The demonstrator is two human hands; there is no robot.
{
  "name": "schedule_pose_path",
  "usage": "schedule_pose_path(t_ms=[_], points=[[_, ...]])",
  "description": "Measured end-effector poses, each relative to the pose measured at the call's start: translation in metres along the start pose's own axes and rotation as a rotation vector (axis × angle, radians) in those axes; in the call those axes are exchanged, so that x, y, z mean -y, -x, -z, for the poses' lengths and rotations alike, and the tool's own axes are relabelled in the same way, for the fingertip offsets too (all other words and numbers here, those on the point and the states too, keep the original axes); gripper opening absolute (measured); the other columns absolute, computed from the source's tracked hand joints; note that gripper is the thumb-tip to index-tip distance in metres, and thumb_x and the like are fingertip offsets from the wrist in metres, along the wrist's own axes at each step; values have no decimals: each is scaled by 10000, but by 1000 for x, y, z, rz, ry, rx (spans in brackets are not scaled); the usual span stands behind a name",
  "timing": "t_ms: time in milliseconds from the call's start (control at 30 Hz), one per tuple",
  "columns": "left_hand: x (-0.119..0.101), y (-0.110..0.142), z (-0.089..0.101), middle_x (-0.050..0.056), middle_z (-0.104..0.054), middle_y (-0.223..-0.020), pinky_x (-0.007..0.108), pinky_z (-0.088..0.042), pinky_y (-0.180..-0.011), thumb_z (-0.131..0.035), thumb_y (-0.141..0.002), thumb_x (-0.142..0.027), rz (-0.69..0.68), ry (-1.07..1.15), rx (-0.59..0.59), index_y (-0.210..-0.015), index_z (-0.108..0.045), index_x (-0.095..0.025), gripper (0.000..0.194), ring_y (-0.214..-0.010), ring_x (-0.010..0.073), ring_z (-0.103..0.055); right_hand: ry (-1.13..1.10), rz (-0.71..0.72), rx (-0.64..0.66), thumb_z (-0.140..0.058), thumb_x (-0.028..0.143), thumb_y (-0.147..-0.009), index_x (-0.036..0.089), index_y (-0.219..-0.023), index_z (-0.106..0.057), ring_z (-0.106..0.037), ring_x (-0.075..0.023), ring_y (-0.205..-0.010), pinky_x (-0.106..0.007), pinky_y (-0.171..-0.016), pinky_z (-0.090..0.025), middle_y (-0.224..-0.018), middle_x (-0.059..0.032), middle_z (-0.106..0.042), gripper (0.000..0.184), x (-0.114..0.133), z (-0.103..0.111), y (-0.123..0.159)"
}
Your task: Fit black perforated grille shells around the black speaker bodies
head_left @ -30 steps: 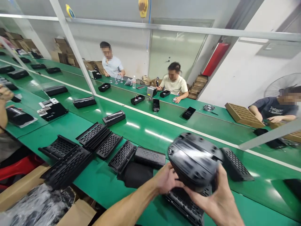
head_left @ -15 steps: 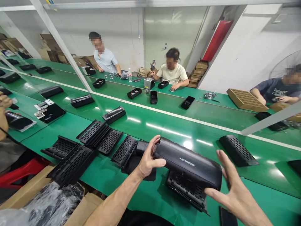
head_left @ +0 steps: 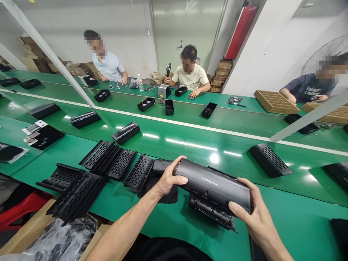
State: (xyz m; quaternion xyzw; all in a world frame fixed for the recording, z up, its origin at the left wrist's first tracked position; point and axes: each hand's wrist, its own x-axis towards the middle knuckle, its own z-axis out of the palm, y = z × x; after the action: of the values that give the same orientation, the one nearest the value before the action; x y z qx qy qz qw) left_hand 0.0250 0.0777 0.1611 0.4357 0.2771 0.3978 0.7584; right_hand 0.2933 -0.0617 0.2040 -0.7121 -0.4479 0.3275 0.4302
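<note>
A black speaker housing (head_left: 210, 183) with MERKURY lettering, upside down from my side, is held between both my hands above the green bench. My left hand (head_left: 172, 178) grips its left end, thumb on the front face and fingers over the back edge. Around the right end is my right hand (head_left: 251, 208), its thumb on the lower front and fingers on the upper edge. A black perforated grille panel (head_left: 210, 213) shows under the housing, partly hidden by it. Left of my left hand lie another grille panel (head_left: 139, 173) and a dark cloth-like piece (head_left: 160, 190).
Several perforated grilles (head_left: 76, 195) lie on the bench at left, above a carton with plastic bags (head_left: 67, 233). The green conveyor (head_left: 179, 141) carries more housings (head_left: 126, 133) and a grille cover (head_left: 269, 161). Slanted metal posts (head_left: 307, 121) cross the view. Co-workers (head_left: 190, 74) sit opposite.
My right hand has closed from open beside the housing onto its right end. The left hand keeps its grip. The whole view has shifted slightly.
</note>
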Motion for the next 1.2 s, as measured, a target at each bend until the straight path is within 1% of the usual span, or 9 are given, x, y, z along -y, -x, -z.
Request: schedule_pose_path(t_ms=[100, 200, 300, 433, 600, 733, 900, 1033, 1200], points=[[5, 3, -6, 68, -716, -1192, 399, -464, -1049, -821, -761, -387, 112, -24, -72, -1393, -595, -222, 691, -1100, 265, -647, 60, -70, 29, -623, 738, -855, 348, -1562, -407, -413, -395, -1469, -554, -1201, -329, -1621, -75, -435, 836, 6, -2, 2], [1, 6, -11, 59, -730, -1044, 451, -544, -910, -789, -818, -520, 331, -64, -88, -1422, -563, -253, 698, -839, 224, -680, 55, -97, 29, -626, 754, -842, 382, -1616, -341, -227, -392, -1573, -605, -1256, -173, -1719, -41, -297, 905, 4, -3, 5], [-6, 9, -11, 72, -732, -1014, 458, -567, -837, -731, -858, -627, 464, -92, -35, -1390, -595, -253, 664, -792, 229, -685, -111, -178, 18, -668, 715, -844, 330, -1557, -432, -398, -403, -1495, -574, -1195, -354, -1638, -98, -436, 844, -2, -3, 7], [-5, 13, -11, 135, -721, -1266, 436, -456, -1094, -877, -760, -435, 292, -28, 67, -1357, -656, -190, 682, -1225, 315, -633, -393, -411, 23, -706, 674, -843, 294, -1479, -511, -670, -403, -1219, -512, -929, -601, -1466, -147, -604, 766, -5, -3, 8], [18, 14, -21, 157, -727, -1266, 484, -440, -1110, -891, -695, -439, 203, 14, -52, -1339, -663, -127, 751, -1215, 367, -638, -469, -488, -18, -784, 637, -789, 271, -1442, -560, -741, -401, -1073, -498, -849, -632, -1270, -143, -733, 782, -13, -1, 10], [26, 18, -21, 168, -678, -1360, 500, -426, -1137, -847, -753, -519, 244, -84, -78, -1401, -624, -134, 786, -1292, 383, -598, -462, -571, 0, -761, 662, -803, 261, -1476, -548, -721, -391, -1149, -484, -899, -628, -1260, -127, -757, 812, -30, 4, 12], [17, 23, -12, 128, -596, -1468, 513, -395, -1174, -891, -706, -396, 359, -81, 86, -1644, -317, -282, 1106, -1367, 350, -548, -545, -676, 6, -795, 661, -775, 320, -1505, -533, -652, -365, -1282, -439, -956, -621, -1412, -80, -691, 847, -35, 12, 22], [16, 20, -11, 115, -646, -1391, 518, -394, -1171, -864, -702, -417, 278, -141, 83, -1615, -387, -245, 1044, -1321, 361, -570, -589, -533, 38, -823, 551, -802, 396, -1529, -482, -598, -378, -1346, -460, -978, -610, -1495, -55, -631, 818, -32, 12, 36], [19, 17, -9, 131, -616, -1457, 523, -404, -1170, -839, -763, -472, 288, -198, 137, -1644, -323, -223, 1050, -1366, 372, -546, -591, -563, 20, -799, 558, -823, 349, -1487, -510, -605, -401, -1329, -491, -998, -588, -1510, -107, -610, 754, -38, 11, 41]])
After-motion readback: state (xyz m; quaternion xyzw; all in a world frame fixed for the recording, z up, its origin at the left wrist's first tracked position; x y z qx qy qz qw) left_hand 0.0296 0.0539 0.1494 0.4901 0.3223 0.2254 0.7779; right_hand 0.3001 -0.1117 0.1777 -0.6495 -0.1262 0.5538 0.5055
